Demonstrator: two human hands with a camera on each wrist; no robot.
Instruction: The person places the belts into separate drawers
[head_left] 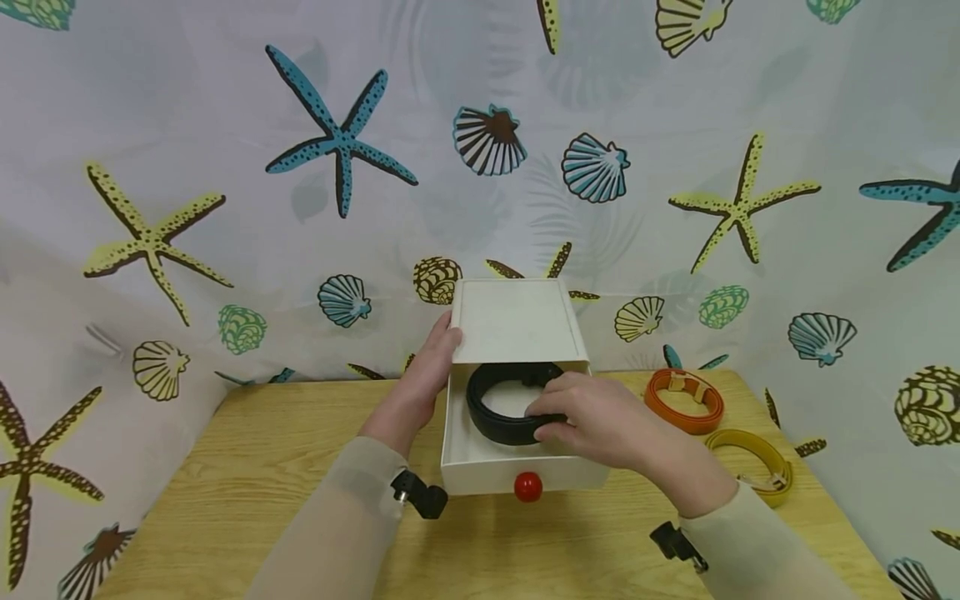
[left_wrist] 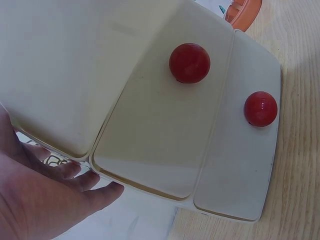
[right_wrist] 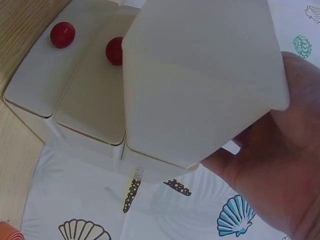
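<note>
Black and coiled, the belt point(head_left: 513, 431) sits inside the pulled-out top drawer point(head_left: 480, 477) at the centre of the head view, the only view that shows it. Right of centre, the right hand point(head_left: 600, 417) pinches the coil between thumb and fingers; the right wrist view has that hand at its right edge, its fingers partly hidden behind the drawer. Left of centre, the left hand point(head_left: 420, 375) rests against the side of the white box point(head_left: 517, 321), fingers fairly straight, which the left wrist view shows at lower left with the tips slightly apart. A red knob point(head_left: 528, 487) fronts the top drawer in the head view, while the left wrist view reveals a middle drawer point(left_wrist: 155, 125) and a bottom drawer point(left_wrist: 240, 150) beneath, both closed, each with its own red knob. At right of the head view, an orange belt point(head_left: 693, 423) and a yellow belt point(head_left: 780, 487) lie coiled on the wooden surface point(head_left: 262, 450), near each other. Any lettering on their fastenings is too small to tell. Behind hangs a patterned sheet point(head_left: 225, 83) of starfish and shells.
</note>
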